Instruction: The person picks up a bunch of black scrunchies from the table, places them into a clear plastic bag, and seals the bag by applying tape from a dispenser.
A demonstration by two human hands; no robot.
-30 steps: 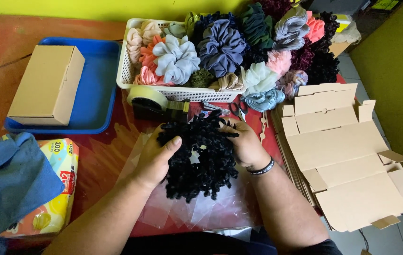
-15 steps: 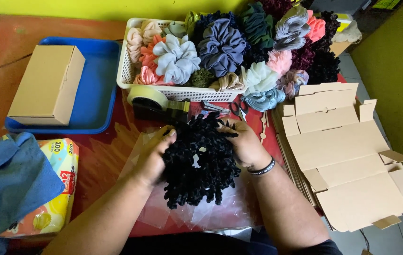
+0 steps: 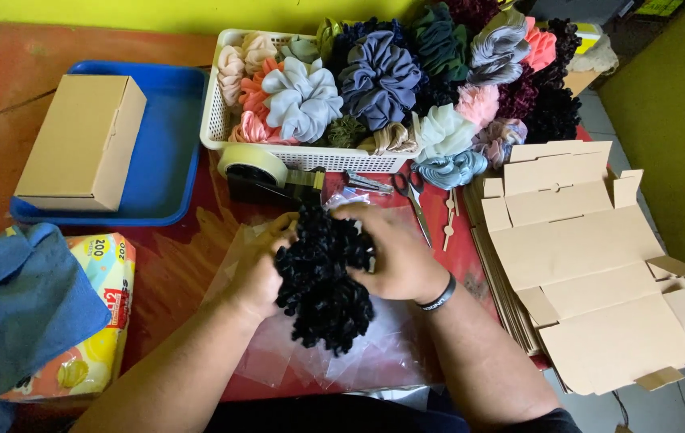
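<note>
Head view: both hands, left (image 3: 258, 269) and right (image 3: 391, 256), clasp a black scrunchie (image 3: 322, 281) over clear bags (image 3: 374, 353); it is bunched lengthwise, its long axis running from tape dispenser (image 3: 258, 172) toward the person.

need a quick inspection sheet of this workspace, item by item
surface: red table, clear plastic bags under the hands
job's things: black scrunchie bunched between both hands
clutter: white basket heaped with scrunchies, tape dispenser, scissors, flat cardboard boxes, closed box on blue tray, tissue pack, blue cloth
hands: left hand and right hand both grip the scrunchie
cables: nothing seen
surroundings: yellow-green wall
</note>
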